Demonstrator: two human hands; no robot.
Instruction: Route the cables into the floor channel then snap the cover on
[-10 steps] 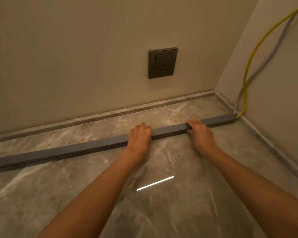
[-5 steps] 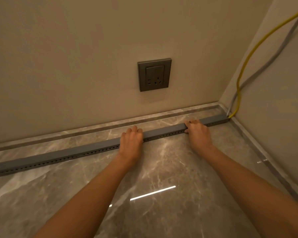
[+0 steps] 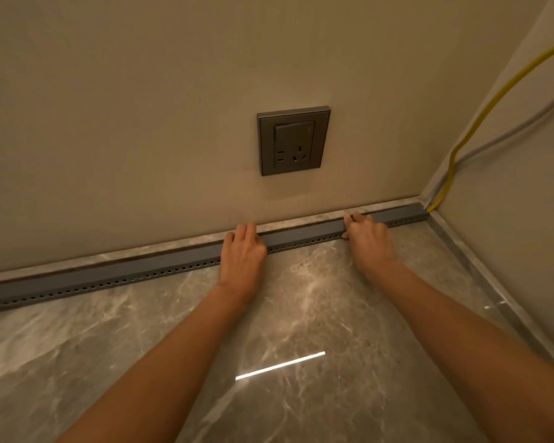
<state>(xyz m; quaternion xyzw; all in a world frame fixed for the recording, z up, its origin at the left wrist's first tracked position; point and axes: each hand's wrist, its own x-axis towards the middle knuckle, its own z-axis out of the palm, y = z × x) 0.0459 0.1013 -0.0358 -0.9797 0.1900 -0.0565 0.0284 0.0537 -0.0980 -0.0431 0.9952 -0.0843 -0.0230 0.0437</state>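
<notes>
**Head view: both hands on the grey channel at the wall base**

Head camera looks down two bare forearms reaching across the glossy brown-grey marble floor [image 3: 301, 314], where a bright strip of light reflects between them. The left hand [image 3: 242, 254] lies palm-down over the long grey plastic floor channel with a row of small holes along its front [image 3: 141, 276], fingers curled loosely over its top edge. The right hand [image 3: 367, 236] grips the channel further right, thumb at the front and fingers over the top. The channel lies against the marble skirting, its right end in the corner. There a yellow cable [image 3: 461, 148] and a grey cable [image 3: 506, 135] enter it, rising along the right wall. Above, a dark grey wall socket [image 3: 293, 140] sits on the beige wall.
</notes>
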